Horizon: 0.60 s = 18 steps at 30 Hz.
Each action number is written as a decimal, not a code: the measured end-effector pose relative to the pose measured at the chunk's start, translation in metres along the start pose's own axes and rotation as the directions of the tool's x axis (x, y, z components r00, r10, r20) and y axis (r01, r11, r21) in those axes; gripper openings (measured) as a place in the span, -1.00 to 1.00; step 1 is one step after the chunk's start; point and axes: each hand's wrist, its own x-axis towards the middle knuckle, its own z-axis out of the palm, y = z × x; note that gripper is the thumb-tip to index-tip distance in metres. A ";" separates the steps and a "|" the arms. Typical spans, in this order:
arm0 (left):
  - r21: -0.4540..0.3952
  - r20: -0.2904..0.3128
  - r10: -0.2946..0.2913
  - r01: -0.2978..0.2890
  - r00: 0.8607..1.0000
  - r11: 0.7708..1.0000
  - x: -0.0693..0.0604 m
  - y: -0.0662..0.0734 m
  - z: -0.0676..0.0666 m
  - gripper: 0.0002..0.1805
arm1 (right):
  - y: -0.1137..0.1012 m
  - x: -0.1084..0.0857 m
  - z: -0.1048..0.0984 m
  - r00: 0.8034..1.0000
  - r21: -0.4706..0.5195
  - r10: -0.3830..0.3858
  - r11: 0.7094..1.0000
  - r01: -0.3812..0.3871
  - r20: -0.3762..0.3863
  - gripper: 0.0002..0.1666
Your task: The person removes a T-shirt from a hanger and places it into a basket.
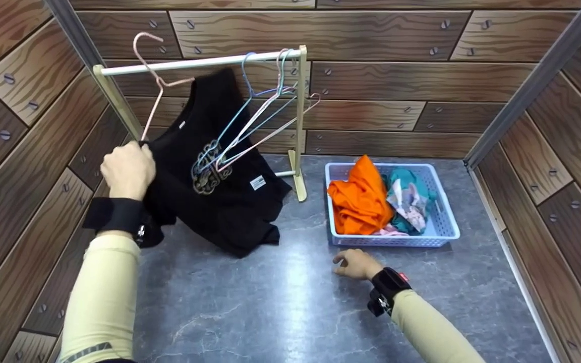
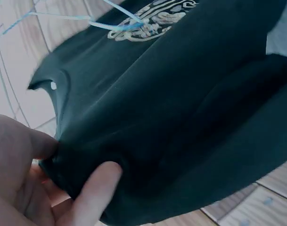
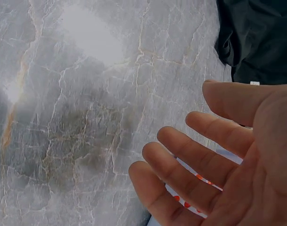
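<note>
A black shirt with a gold printed pattern and a small white label hangs slanted from a pink hanger. My left hand grips the shirt's shoulder at the hanger's lower left end; in the left wrist view, thumb and fingers of the hand pinch the dark cloth. The pink hanger's hook stands above the rack's rail. My right hand is over the floor just in front of the basket, holding nothing; in the right wrist view this hand has its fingers spread and loosely bent.
A rack with a white rail carries several thin hangers near its right post, in front of the shirt. A blue basket at the right holds orange cloth and teal cloth. Wood-patterned walls surround the grey floor.
</note>
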 end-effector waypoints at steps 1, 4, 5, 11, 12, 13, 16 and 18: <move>0.019 0.012 -0.002 0.002 1.000 1.000 -0.002 -0.004 0.000 -0.51 | 0.000 0.000 0.001 1.000 0.005 -0.006 1.000 0.006 0.006 -0.57; 0.062 0.069 -0.007 0.002 0.998 0.998 -0.007 -0.019 0.000 -0.47 | 0.000 0.001 0.003 1.000 0.013 -0.014 1.000 0.014 0.023 -0.59; 0.070 0.088 -0.002 -0.004 0.996 0.998 -0.008 -0.024 0.000 -0.47 | 0.001 0.001 0.003 1.000 0.015 -0.014 1.000 0.013 0.027 -0.60; 0.102 0.241 0.010 -0.036 0.970 0.994 -0.017 -0.062 0.001 -0.51 | 0.002 0.003 0.006 0.999 0.020 -0.025 1.000 0.024 0.040 -0.61; 0.101 0.274 0.002 -0.030 0.962 0.994 -0.019 -0.069 0.002 -0.51 | 0.003 0.003 0.006 0.999 0.021 -0.032 0.999 0.031 0.042 -0.61; 0.102 0.307 -0.008 -0.025 0.952 0.995 -0.021 -0.076 0.002 -0.50 | 0.004 0.003 0.007 0.998 0.023 -0.040 0.999 0.039 0.042 -0.61; 0.106 0.393 -0.039 -0.004 0.919 0.994 -0.027 -0.096 0.003 -0.46 | 0.005 0.002 0.010 0.997 0.037 -0.060 0.998 0.058 0.042 -0.61; 0.108 0.433 -0.061 0.015 0.899 0.994 -0.030 -0.106 0.004 -0.44 | 0.006 0.002 0.011 0.997 0.047 -0.063 0.997 0.061 0.049 -0.62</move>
